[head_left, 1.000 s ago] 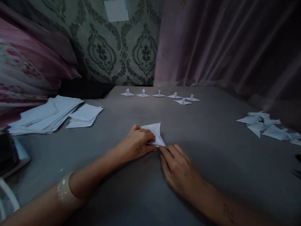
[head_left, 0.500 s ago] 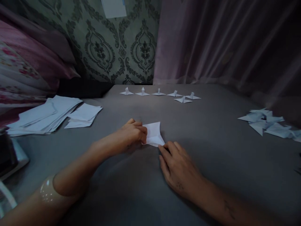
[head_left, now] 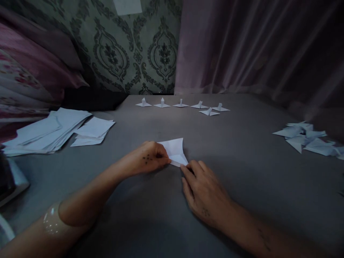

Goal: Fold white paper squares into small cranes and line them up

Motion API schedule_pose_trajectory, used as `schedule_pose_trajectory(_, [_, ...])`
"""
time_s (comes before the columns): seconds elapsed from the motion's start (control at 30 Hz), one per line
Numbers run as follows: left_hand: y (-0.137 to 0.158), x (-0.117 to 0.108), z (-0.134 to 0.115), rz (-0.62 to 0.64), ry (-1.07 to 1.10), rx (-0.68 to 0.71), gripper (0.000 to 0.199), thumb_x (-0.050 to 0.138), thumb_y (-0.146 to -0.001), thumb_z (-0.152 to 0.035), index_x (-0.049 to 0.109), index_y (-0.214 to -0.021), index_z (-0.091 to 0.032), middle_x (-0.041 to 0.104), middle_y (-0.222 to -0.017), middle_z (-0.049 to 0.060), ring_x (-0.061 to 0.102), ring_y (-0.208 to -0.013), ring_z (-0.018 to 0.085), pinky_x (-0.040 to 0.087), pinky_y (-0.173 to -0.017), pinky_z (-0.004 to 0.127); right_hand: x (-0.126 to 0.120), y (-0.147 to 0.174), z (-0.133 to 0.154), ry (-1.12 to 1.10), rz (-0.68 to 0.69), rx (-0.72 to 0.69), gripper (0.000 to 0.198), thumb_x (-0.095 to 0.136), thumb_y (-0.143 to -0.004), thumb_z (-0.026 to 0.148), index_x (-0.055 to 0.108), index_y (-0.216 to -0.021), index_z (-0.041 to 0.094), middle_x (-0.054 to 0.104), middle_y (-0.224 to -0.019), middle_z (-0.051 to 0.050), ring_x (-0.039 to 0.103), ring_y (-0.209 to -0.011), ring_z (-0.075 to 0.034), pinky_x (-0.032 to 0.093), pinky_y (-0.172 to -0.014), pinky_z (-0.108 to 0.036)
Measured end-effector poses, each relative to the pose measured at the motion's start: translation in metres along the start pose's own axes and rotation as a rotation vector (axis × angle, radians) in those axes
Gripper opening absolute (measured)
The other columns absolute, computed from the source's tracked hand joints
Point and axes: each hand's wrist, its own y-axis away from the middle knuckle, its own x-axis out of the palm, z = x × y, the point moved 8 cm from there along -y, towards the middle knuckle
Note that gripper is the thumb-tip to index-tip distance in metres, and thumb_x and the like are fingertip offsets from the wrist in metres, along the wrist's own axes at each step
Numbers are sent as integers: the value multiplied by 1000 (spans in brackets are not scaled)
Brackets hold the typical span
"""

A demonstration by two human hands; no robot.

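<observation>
A small white sheet of paper (head_left: 176,148), creased and partly folded, lies on the grey table in front of me. My left hand (head_left: 154,154) is closed on its left side, thumb and fingers pinching the near left edge. The fingertips of my right hand (head_left: 200,184) pinch the near right corner, with the rest of that hand resting on the table. The paper's far edge and far right corner show; its left part is hidden behind my left hand.
Several folded paper cranes (head_left: 181,103) stand along the far side. A heap of folded white papers (head_left: 306,138) lies at the right. On the left are a large stack of sheets (head_left: 45,132) and a smaller stack (head_left: 94,129). A curtain (head_left: 215,46) hangs behind.
My left hand has rolled over, so its back now shows, and its fingers have shifted to the paper's near edge. My right hand stays at the near right corner.
</observation>
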Motion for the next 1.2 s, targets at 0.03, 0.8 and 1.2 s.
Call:
schedule_pose_trajectory(0.03, [0, -1, 0, -5, -35, -3, 25, 54, -83, -32, 67, -70, -15, 66, -70, 2, 58, -64, 12, 39, -56, 21, 0, 0, 0, 4, 0, 1, 27, 41, -90, 17, 62, -106, 11, 53, -89, -11, 47, -82, -23, 46, -73, -40])
schedule_pose_trajectory(0.8, [-3, 1, 12, -145, -40, -81, 23, 48, -86, -34, 61, -82, -17, 61, -50, -2, 57, -44, 12, 39, -48, 21, -2, -6, 2, 18, 7, -15, 38, 43, -89, 22, 54, -124, 12, 54, -92, -11, 47, -84, -22, 44, -74, -38])
schedule_pose_trajectory(1.2, [-4, -2, 9, -149, -58, -76, 21, 47, -85, -30, 62, -81, -17, 63, -53, -1, 59, -52, 13, 39, -51, 22, -4, -7, 2, 7, -4, -27, 36, 42, -92, 25, 56, -124, 16, 54, -90, -9, 47, -82, -21, 45, -73, -37])
